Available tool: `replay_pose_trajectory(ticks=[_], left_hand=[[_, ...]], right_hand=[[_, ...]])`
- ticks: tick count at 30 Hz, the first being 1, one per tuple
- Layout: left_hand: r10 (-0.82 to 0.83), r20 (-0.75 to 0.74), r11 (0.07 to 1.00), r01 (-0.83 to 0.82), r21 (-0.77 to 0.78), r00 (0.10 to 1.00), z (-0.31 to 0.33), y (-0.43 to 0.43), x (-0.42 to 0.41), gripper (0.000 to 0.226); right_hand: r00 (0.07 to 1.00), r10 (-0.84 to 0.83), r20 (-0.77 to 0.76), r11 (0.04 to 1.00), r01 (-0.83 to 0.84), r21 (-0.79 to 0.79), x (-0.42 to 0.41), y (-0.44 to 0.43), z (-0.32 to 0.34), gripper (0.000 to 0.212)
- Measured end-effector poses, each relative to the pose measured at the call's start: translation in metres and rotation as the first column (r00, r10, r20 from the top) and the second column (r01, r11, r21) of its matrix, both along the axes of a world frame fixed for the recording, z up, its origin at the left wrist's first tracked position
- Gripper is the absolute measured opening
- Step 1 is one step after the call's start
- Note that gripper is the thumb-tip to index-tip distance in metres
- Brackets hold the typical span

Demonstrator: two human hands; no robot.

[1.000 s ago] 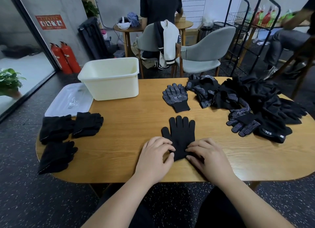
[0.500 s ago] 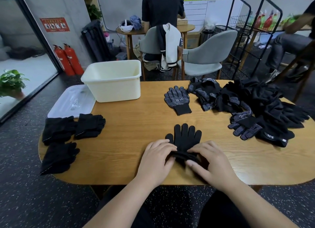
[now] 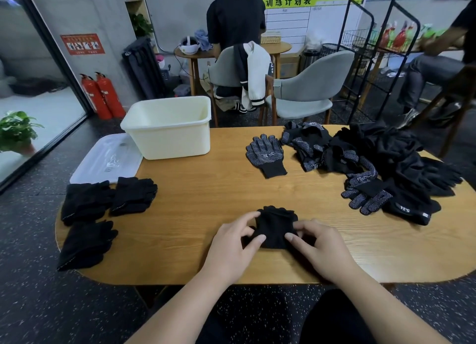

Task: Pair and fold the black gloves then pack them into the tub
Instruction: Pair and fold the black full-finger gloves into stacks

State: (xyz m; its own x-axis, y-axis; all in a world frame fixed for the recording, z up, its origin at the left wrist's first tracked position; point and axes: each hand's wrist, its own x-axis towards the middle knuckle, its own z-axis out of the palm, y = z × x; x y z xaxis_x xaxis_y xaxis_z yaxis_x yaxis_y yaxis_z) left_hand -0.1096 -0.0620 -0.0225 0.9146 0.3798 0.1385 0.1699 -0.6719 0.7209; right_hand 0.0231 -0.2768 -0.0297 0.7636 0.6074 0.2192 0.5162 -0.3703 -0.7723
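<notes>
Head view: gloves (image 3: 275, 228) now in half

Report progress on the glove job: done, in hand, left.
Done: three folded bundles lie at the left end of the table. In hand: the left hand and right hand pinch a folded pair near the front edge. Left: the tub shows no gloves inside, a loose pile waits on the right, and one dotted glove lies flat beside it.
</notes>
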Motion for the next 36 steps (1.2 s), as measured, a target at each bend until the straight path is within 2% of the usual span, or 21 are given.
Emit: replay_pose_trajectory(ticks=[4, 8, 14, 17, 19, 21, 23, 25, 27, 31, 36], left_hand=[[0.003, 0.01, 1.0, -0.003, -0.002, 1.0, 0.0, 0.001, 0.002, 0.06], [-0.028, 0.061, 1.0, 0.028, 0.003, 0.998, 0.004, -0.001, 0.002, 0.052], [-0.113, 0.098, 0.977, 0.093, 0.19, 0.989, -0.004, -0.001, 0.001, 0.024], [-0.153, 0.082, 0.955, 0.126, 0.27, 0.985, -0.009, -0.004, 0.002, 0.03], [-0.192, -0.002, 0.933, 0.183, 0.309, 0.981, -0.006, -0.008, 0.001, 0.042], [-0.256, -0.158, 0.873, 0.299, 0.385, 0.954, -0.003, -0.01, 0.002, 0.058], [-0.296, -0.3, 0.774, 0.412, 0.481, 0.907, 0.001, -0.011, 0.005, 0.072], [-0.303, -0.367, 0.704, 0.466, 0.535, 0.879, 0.002, -0.01, 0.009, 0.08], [-0.297, -0.404, 0.677, 0.489, 0.551, 0.865, 0.001, -0.009, 0.012, 0.083], [-0.269, -0.385, 0.685, 0.456, 0.568, 0.883, 0.001, -0.012, 0.01, 0.084], [-0.312, -0.168, 0.706, 0.347, 0.618, 0.935, -0.004, -0.012, 0.0, 0.063]], right_hand=[[0.994, -0.065, -0.086, 0.998, 0.064, -0.018, 0.001, 0.006, 0.004, 0.021], [0.988, -0.156, -0.022, 0.986, 0.154, -0.068, 0.0, 0.011, 0.003, 0.028], [0.933, -0.233, 0.274, 0.952, 0.277, -0.133, -0.01, 0.017, -0.003, 0.04], [0.853, -0.225, 0.47, 0.939, 0.318, -0.128, -0.015, 0.019, -0.006, 0.038], [0.821, -0.102, 0.562, 0.943, 0.259, -0.207, -0.017, 0.019, -0.007, 0.039], [0.858, 0.06, 0.509, 0.893, 0.181, -0.411, -0.016, 0.022, -0.007, 0.054], [0.907, 0.143, 0.396, 0.818, 0.117, -0.563, -0.01, 0.025, -0.007, 0.07], [0.922, 0.157, 0.354, 0.791, 0.098, -0.604, -0.006, 0.027, -0.01, 0.08], [0.921, 0.154, 0.357, 0.789, 0.103, -0.605, -0.004, 0.029, -0.01, 0.084], [0.931, 0.15, 0.333, 0.785, 0.093, -0.613, -0.006, 0.029, -0.007, 0.081], [0.938, 0.011, 0.347, 0.907, 0.137, -0.397, -0.009, 0.022, -0.01, 0.064]])
